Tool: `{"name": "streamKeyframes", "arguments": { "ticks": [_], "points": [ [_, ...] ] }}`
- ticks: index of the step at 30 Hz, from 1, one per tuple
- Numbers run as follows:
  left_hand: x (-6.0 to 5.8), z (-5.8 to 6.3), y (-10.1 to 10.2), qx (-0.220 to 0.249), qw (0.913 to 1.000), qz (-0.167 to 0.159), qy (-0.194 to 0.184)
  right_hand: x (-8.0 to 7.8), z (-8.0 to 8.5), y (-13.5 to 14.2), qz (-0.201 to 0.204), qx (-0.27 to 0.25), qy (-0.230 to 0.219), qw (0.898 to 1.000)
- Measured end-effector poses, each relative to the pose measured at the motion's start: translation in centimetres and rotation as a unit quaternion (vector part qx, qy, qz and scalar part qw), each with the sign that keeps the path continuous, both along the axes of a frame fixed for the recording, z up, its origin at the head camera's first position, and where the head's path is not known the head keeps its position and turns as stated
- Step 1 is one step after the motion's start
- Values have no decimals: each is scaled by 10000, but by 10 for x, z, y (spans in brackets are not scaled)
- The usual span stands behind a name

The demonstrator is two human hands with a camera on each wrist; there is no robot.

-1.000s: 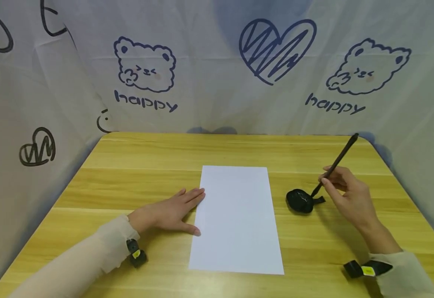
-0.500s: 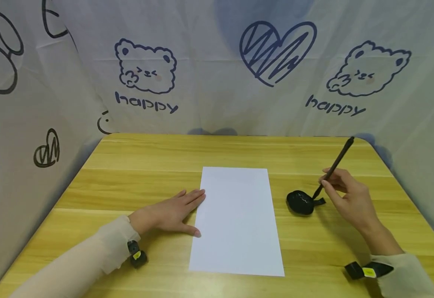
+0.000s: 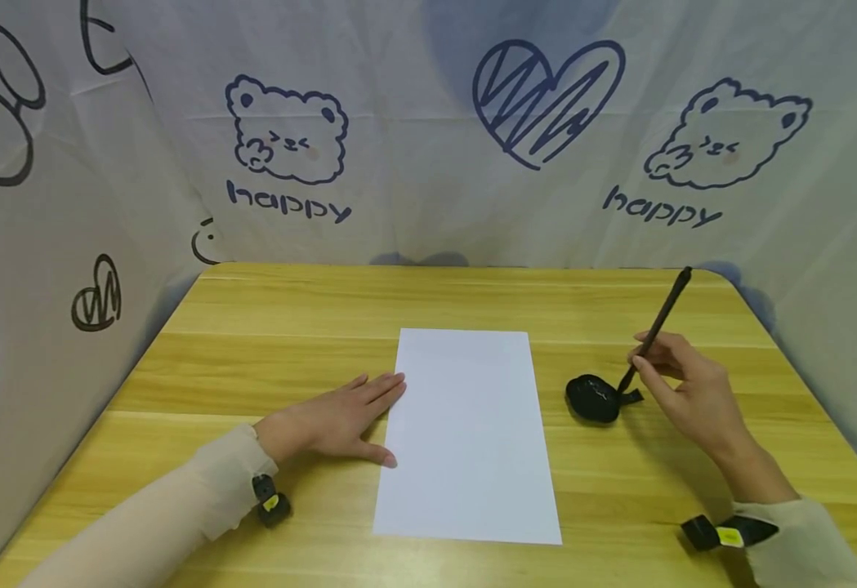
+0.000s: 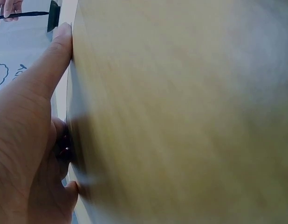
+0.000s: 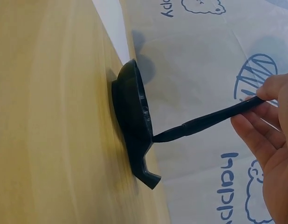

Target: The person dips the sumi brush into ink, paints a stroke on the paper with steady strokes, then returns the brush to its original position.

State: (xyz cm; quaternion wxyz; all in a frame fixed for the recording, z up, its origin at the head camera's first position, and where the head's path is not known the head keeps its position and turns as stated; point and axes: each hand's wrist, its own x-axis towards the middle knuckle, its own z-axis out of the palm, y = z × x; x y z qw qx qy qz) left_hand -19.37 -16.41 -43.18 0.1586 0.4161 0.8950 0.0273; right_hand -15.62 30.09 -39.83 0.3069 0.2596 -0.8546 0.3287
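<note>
A dark writing brush [image 3: 665, 317] slants up from the fingers of my right hand [image 3: 696, 400], which pinches its shaft. In the right wrist view, the brush's dark tip [image 5: 166, 136] meets the rim of a small black ink dish [image 5: 130, 105], near the dish's short bent handle [image 5: 146, 177]. Something wet and glossy shows inside the dish in the head view. To the left, a blank white sheet of paper [image 3: 472, 441] lies flat on the table. My left hand [image 3: 336, 418] rests at its left edge, fingers stretched out, with fingertips and thumb tip on the paper.
The wood-grain table [image 3: 310, 302] runs back to a white cloth backdrop [image 3: 413, 147] with drawn bears, hearts and lettering. Cloth also hangs at both sides. A small black device [image 3: 272, 502] is strapped at the left wrist, another [image 3: 722, 535] at the right.
The brush's upper end has swung left, so the brush stands a little steeper, and its tip has shifted slightly along the dish's rim. My left hand and the paper hold still.
</note>
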Motion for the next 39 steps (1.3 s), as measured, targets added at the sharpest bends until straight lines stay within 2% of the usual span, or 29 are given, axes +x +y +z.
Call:
{"name": "streamKeyframes", "arguments": {
  "ticks": [15,23,34,39],
  "points": [
    [0,-1,0,-101,9999,16,-6,1,0,-1,138,115,-67,9998],
    [0,-1,0,-109,9999,50,-82,0,-3,0,-50,80,1,10000],
    [1,-1,0,-63,9999,35,-70,-6,-13,-4,243,-256,250,9991],
    [0,0,0,-8,10000,4,-44,-7,-15,-5,359,-299,217,9987]
  ]
}}
